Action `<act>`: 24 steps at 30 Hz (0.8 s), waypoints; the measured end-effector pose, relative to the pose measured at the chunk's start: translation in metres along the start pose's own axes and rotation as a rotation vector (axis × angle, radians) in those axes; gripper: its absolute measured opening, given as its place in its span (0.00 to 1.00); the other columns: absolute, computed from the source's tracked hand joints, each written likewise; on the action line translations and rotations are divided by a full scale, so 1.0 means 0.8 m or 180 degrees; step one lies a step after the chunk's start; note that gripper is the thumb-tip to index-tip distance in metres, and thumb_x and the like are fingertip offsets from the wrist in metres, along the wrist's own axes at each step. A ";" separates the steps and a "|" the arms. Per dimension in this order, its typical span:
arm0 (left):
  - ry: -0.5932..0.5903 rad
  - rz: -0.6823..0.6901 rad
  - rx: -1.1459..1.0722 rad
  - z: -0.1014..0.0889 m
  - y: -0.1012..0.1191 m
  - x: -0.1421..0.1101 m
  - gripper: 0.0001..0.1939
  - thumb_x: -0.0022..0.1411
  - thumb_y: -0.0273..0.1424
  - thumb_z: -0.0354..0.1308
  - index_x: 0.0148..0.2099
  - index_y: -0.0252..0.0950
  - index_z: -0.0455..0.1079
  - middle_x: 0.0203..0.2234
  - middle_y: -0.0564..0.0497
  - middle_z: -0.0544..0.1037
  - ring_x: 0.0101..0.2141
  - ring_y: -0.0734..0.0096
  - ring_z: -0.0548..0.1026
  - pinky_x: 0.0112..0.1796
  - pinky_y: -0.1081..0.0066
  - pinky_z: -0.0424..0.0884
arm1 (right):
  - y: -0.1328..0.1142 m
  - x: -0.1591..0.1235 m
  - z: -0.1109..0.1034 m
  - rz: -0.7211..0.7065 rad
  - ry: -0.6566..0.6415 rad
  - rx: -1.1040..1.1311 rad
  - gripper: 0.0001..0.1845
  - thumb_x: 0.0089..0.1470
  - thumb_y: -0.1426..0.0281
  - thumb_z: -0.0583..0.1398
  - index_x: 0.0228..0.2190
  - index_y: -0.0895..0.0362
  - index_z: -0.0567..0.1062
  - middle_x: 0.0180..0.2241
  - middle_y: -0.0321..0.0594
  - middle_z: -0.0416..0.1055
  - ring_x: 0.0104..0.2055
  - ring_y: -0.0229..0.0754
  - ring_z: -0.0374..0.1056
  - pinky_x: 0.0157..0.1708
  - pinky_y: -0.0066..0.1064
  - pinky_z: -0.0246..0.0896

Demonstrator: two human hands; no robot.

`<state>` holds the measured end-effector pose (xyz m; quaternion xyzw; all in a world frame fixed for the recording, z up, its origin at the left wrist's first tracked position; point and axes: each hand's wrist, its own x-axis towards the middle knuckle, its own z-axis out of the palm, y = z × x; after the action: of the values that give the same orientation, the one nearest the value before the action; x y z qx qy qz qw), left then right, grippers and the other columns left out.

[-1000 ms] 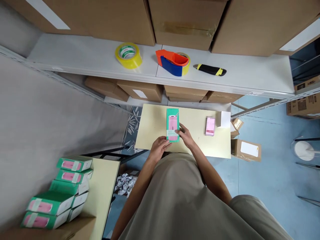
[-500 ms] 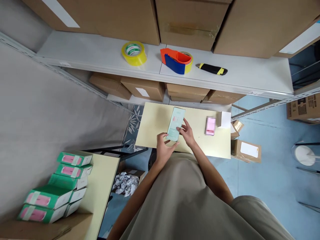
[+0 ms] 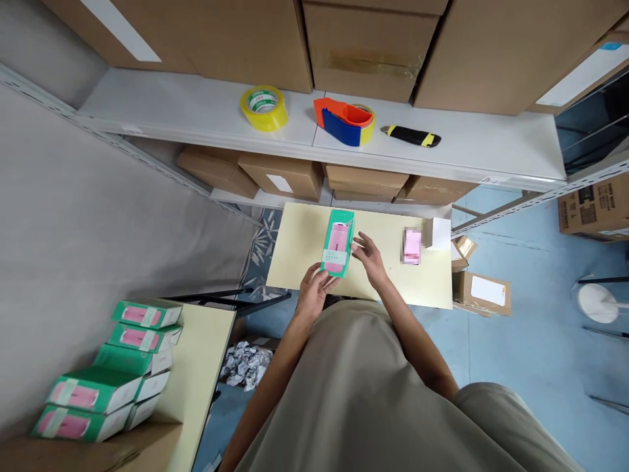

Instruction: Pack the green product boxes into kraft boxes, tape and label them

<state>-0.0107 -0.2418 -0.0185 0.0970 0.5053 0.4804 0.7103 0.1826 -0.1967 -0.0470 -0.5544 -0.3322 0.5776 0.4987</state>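
A green product box [image 3: 338, 244] with a pink item pictured on its face is held above the cream table [image 3: 299, 242]. My left hand [image 3: 314, 290] grips it at its lower end, thumb on the front. At its right edge is my right hand [image 3: 370, 262], fingers apart and curved; whether a fingertip touches the box I cannot tell. To the right on the same table lie a pink, pixel-blurred item [image 3: 411, 246] and a small white box [image 3: 438, 233].
On the grey shelf [image 3: 196, 98] are a yellow tape roll [image 3: 265, 119], an orange-blue tape dispenser [image 3: 344, 123] and a utility knife [image 3: 413, 136]. Similar green boxes [image 3: 98, 393] are stacked on the left table [image 3: 196, 347]. Crumpled paper [image 3: 246, 364] lies below.
The box has turned over from its pale printed side to its green, pictured side. My right hand has let go and opened beside it, while my left hand has shifted slightly left.
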 end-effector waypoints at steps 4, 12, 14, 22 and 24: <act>-0.0427 -0.0991 -0.0643 -0.014 0.002 0.005 0.22 0.64 0.35 0.65 0.59 0.38 0.73 0.47 0.44 0.85 0.53 0.55 0.83 0.40 0.72 0.84 | -0.007 0.004 -0.008 0.0282 -0.0284 0.0700 0.50 0.55 0.43 0.70 0.71 0.45 0.65 0.61 0.45 0.77 0.58 0.50 0.76 0.58 0.43 0.74; -0.0874 -0.1247 -0.0733 -0.022 -0.010 0.004 0.28 0.70 0.34 0.61 0.70 0.40 0.67 0.53 0.42 0.84 0.53 0.57 0.84 0.47 0.67 0.84 | -0.029 0.009 -0.013 0.0264 -0.0693 0.1214 0.57 0.55 0.56 0.72 0.76 0.36 0.52 0.42 0.30 0.81 0.44 0.42 0.77 0.47 0.34 0.74; -0.0786 -0.0834 -0.0557 -0.016 -0.017 0.001 0.28 0.71 0.34 0.65 0.70 0.46 0.67 0.53 0.47 0.84 0.50 0.61 0.85 0.51 0.62 0.83 | -0.034 0.011 -0.016 0.0079 -0.0786 0.0953 0.58 0.56 0.56 0.71 0.77 0.36 0.49 0.43 0.31 0.80 0.46 0.42 0.76 0.48 0.34 0.73; -0.0527 -0.0980 -0.0459 -0.013 -0.014 -0.002 0.22 0.73 0.45 0.65 0.60 0.35 0.75 0.43 0.43 0.86 0.37 0.66 0.84 0.39 0.70 0.83 | -0.044 0.031 -0.010 -0.0483 -0.0986 -0.0062 0.55 0.58 0.54 0.71 0.77 0.39 0.53 0.47 0.37 0.76 0.40 0.42 0.74 0.40 0.33 0.75; -0.0602 -0.1376 -0.0622 -0.015 -0.008 -0.002 0.24 0.76 0.47 0.61 0.61 0.33 0.75 0.41 0.41 0.86 0.33 0.68 0.83 0.34 0.73 0.81 | -0.046 0.037 -0.008 -0.0596 -0.0890 -0.0187 0.51 0.58 0.53 0.71 0.76 0.39 0.58 0.49 0.38 0.75 0.40 0.41 0.74 0.40 0.32 0.75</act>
<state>-0.0171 -0.2503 -0.0275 -0.0378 0.3967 0.3528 0.8466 0.1994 -0.1597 -0.0229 -0.4496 -0.4653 0.5902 0.4828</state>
